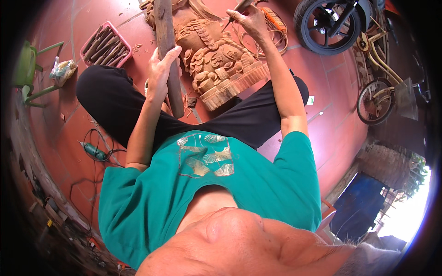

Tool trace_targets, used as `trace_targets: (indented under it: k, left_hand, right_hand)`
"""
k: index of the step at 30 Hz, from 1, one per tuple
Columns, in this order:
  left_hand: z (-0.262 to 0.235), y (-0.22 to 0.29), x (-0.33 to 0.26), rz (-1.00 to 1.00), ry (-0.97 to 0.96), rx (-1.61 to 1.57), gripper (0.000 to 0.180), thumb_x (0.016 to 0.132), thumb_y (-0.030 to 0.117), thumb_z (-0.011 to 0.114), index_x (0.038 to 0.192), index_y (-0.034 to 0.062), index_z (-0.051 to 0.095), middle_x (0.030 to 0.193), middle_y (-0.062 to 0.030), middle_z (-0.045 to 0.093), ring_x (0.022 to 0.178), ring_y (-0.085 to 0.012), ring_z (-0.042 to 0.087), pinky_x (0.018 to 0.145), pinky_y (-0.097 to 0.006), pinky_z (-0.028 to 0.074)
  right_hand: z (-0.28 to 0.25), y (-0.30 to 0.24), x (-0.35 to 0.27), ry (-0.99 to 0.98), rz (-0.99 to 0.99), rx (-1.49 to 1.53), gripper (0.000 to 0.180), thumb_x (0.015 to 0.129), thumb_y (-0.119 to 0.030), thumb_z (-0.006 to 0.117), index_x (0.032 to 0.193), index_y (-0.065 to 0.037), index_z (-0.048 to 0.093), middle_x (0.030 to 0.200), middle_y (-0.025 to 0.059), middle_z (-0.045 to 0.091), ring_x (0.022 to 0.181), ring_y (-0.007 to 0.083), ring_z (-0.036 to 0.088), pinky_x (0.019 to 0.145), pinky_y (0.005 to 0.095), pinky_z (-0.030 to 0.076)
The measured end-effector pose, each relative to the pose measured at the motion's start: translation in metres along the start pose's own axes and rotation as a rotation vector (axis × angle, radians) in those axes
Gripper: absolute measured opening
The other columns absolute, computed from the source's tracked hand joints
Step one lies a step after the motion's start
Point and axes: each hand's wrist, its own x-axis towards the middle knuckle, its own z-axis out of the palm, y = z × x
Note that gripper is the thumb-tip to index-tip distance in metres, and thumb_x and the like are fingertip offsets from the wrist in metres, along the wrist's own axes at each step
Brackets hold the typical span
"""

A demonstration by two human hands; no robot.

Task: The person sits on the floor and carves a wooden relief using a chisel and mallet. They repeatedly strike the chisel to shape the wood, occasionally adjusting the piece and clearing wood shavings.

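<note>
My left hand point(161, 71) is wrapped round a long, dark wooden club point(165, 32), its thumb across the near side. The club stands between my crossed legs, and its far end runs out of the picture. My right hand point(252, 24) is closed on a wooden-handled tool point(243, 5) at the top edge; a thin dark shaft shows below the thumb, but the tip is hard to make out. In front of my legs lies a brown wood carving point(221, 62) with rounded, coin-like relief and a ridged base. The right hand is above its far right side.
At left, a pink basket point(110, 64) holds several wooden-handled tools, near a green chair point(28, 69) with a plastic bag point(62, 70). A green power tool point(94, 151) trails a cord. An orange extension socket point(275, 19), motorbike wheel point(327, 25) and bicycle wheel point(376, 101) are at right.
</note>
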Motion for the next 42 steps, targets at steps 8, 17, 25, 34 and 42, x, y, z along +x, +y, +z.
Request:
trace_targets:
  k: [8, 17, 25, 34, 42]
  left_hand:
    - [0.026, -0.002, 0.014, 0.035, -0.106, -0.235, 0.024, 0.096, 0.026, 0.071, 0.100, 0.0092, 0.055, 0.070, -0.0035, 0.062, 0.049, -0.0126, 0.059, 0.043, -0.026, 0.048]
    - [0.040, 0.018, 0.013, 0.074, -0.136, -0.281, 0.023, 0.095, 0.026, 0.071, 0.101, 0.0077, 0.057, 0.073, -0.0031, 0.060, 0.051, -0.0134, 0.060, 0.047, -0.027, 0.051]
    - [0.030, 0.018, 0.013, 0.048, -0.110, -0.197, 0.022, 0.096, 0.026, 0.070, 0.100, 0.0084, 0.058, 0.073, -0.0017, 0.060, 0.051, -0.0119, 0.059, 0.048, -0.025, 0.050]
    - [0.011, 0.012, 0.013, 0.012, 0.022, 0.014, 0.022, 0.093, 0.022, 0.073, 0.102, 0.0082, 0.059, 0.070, -0.0004, 0.058, 0.052, -0.0103, 0.057, 0.047, -0.025, 0.047]
    - [0.011, -0.008, 0.026, -0.083, 0.028, 0.147, 0.022, 0.094, 0.024, 0.071, 0.102, 0.0087, 0.057, 0.071, -0.0008, 0.058, 0.052, -0.0103, 0.057, 0.048, -0.024, 0.048]
  right_hand:
    - [-0.036, 0.004, -0.025, 0.075, 0.199, 0.293, 0.026, 0.086, -0.027, 0.080, 0.091, -0.004, 0.068, 0.077, 0.0022, 0.068, 0.069, 0.0096, 0.065, 0.060, 0.0262, 0.053]
    - [-0.081, -0.042, -0.014, 0.006, 0.061, 0.096, 0.030, 0.090, -0.031, 0.076, 0.096, -0.002, 0.069, 0.076, 0.0022, 0.068, 0.064, 0.0105, 0.063, 0.062, 0.0279, 0.053]
    - [-0.074, -0.040, 0.030, -0.157, 0.192, 0.180, 0.026, 0.089, -0.026, 0.075, 0.092, -0.002, 0.065, 0.078, 0.0043, 0.066, 0.070, 0.0142, 0.062, 0.065, 0.0311, 0.050]
    - [-0.060, -0.010, 0.052, -0.426, 0.056, 0.247, 0.026, 0.093, -0.025, 0.073, 0.104, -0.003, 0.062, 0.089, 0.0053, 0.065, 0.081, 0.0155, 0.062, 0.072, 0.0323, 0.051]
    - [-0.035, 0.041, 0.030, -0.418, 0.005, 0.362, 0.034, 0.093, -0.033, 0.072, 0.108, -0.003, 0.066, 0.088, 0.0025, 0.068, 0.077, 0.0101, 0.063, 0.070, 0.0293, 0.052]
